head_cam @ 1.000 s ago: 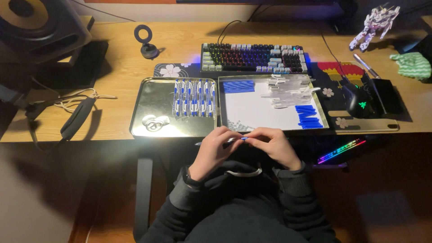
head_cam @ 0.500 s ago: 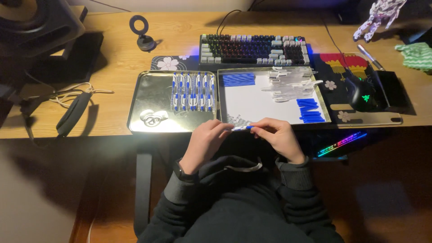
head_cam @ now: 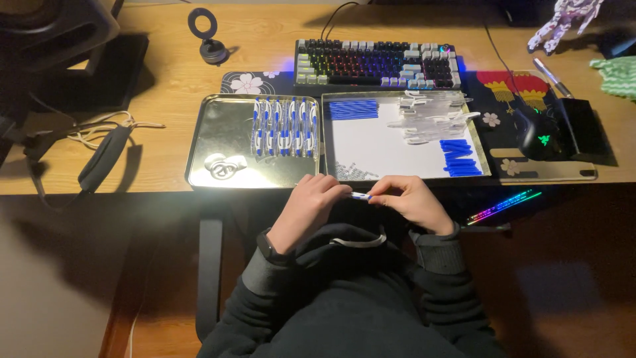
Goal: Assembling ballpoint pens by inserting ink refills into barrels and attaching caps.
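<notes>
My left hand (head_cam: 311,205) and my right hand (head_cam: 411,202) meet just below the desk's front edge, both pinching one white and blue pen (head_cam: 361,196) held level between them. Directly beyond them lie two metal trays. The left tray (head_cam: 215,126) holds a row of several finished white and blue pens (head_cam: 283,126) and a small coil of white bits (head_cam: 222,166). The right tray (head_cam: 480,149) is lined with white paper and carries blue refills (head_cam: 352,109), clear pen barrels (head_cam: 434,116), blue caps (head_cam: 459,157) and small springs (head_cam: 354,171).
A backlit keyboard (head_cam: 377,65) sits behind the trays. To the right are a black mouse (head_cam: 540,136) on a patterned mat, a pen (head_cam: 551,76), a figurine (head_cam: 563,16) and a green cloth (head_cam: 616,76). Headphones (head_cam: 103,159) and a speaker (head_cam: 56,30) occupy the left side.
My hands stay together on the pen below the trays. The view has shifted slightly, so the desk sits higher in the frame.
</notes>
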